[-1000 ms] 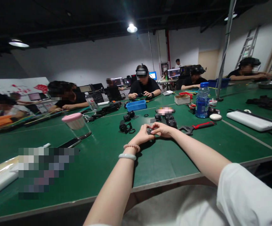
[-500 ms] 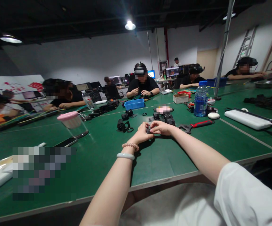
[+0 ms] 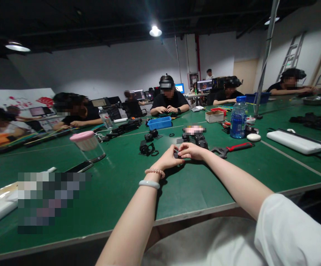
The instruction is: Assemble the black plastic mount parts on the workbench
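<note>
Over the near part of the green table (image 3: 199, 188), my two hands meet at a small dark part (image 3: 176, 154). My left hand (image 3: 168, 159), with a beaded bracelet and a pale bangle on its wrist, is closed around this part. From the other side, the fingertips of my right hand (image 3: 191, 150) pinch it. Fingers cover most of the part, so its kind does not show. Black fittings (image 3: 146, 148) and a black ring (image 3: 155, 153) lie to the left of my hands. More black fittings (image 3: 200, 141) sit just beyond my right hand.
A red-handled adjustable wrench (image 3: 234, 147) lies to the right, before a blue bottle (image 3: 238, 120) and a white power strip (image 3: 295, 141). To the left stand a pink-lidded cup (image 3: 84, 142) and a phone (image 3: 80, 168). A blue tray (image 3: 159, 122) and a co-worker (image 3: 168, 98) are opposite.
The whole view has shifted slightly. My hands stay together on the small dark part, which shows a little more between the fingers. The co-worker opposite has brought both hands together lower down.
</note>
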A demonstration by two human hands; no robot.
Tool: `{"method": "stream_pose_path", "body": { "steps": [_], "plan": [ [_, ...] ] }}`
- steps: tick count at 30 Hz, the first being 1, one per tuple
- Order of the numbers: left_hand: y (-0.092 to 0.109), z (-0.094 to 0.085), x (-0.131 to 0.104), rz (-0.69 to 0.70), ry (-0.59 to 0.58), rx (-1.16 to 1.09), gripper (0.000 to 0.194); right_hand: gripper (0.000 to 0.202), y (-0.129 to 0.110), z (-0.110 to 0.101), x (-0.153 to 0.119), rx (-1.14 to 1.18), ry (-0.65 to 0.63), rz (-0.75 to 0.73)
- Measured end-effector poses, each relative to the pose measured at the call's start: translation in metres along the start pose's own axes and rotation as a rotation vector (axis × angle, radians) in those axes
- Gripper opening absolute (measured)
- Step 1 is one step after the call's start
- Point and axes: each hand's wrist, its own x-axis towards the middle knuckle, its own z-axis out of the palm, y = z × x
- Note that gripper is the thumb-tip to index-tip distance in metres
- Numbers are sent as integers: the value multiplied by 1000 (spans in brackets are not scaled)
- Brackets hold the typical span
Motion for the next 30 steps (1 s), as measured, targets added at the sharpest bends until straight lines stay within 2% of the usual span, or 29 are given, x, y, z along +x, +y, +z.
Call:
{"method": "stream_pose_path", "body": {
  "steps": [5,13,19,26,30],
  "plan": [
    [-2,1,-1,-19,9,-31,53,26,0,0,1,-8,2,-6],
    [8,-4,-2,14,32,10,50,22,0,3,1,-118,26,-47],
    [11,-10,-3,2,20,73,58,19,-1,5,1,-214,65,-59],
    [19,-17,-6,-72,-37,35,63,19,-2,4,-1,-188,52,-45],
    [19,-17,-7,-56,-38,32,68,20,-4,5,-3,-155,54,-37]
  ]
}}
